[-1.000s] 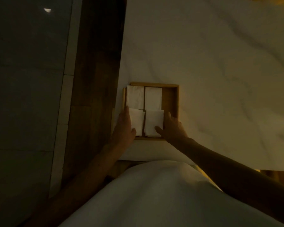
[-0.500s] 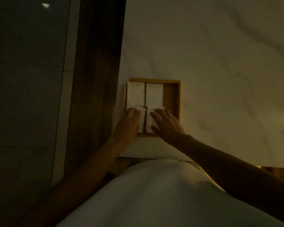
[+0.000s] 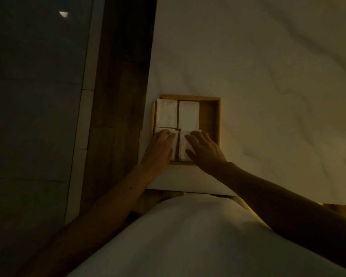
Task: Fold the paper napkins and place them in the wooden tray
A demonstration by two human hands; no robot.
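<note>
A square wooden tray point(image 3: 216, 120) sits near the front left corner of the marble table. Inside it lie several folded white napkins in two rows: the far left napkin point(image 3: 166, 113), the far right napkin point(image 3: 189, 114), the near left napkin point(image 3: 175, 145) and the near right napkin point(image 3: 183, 150). My left hand point(image 3: 160, 148) rests flat on the near left napkin, fingers together. My right hand point(image 3: 204, 149) lies flat on the near right napkin with fingers spread. Neither hand grips anything. The right strip of the tray floor is bare wood.
The pale marble tabletop point(image 3: 268, 86) stretches away to the right and back. Its left edge drops to a dark wooden floor strip point(image 3: 120, 96) and grey tiles point(image 3: 34, 116). My white-clothed torso point(image 3: 188, 240) fills the bottom.
Both hands slid from the tray's near edge onto the two near napkins and now lie flat on them. The tray and far napkins stayed put.
</note>
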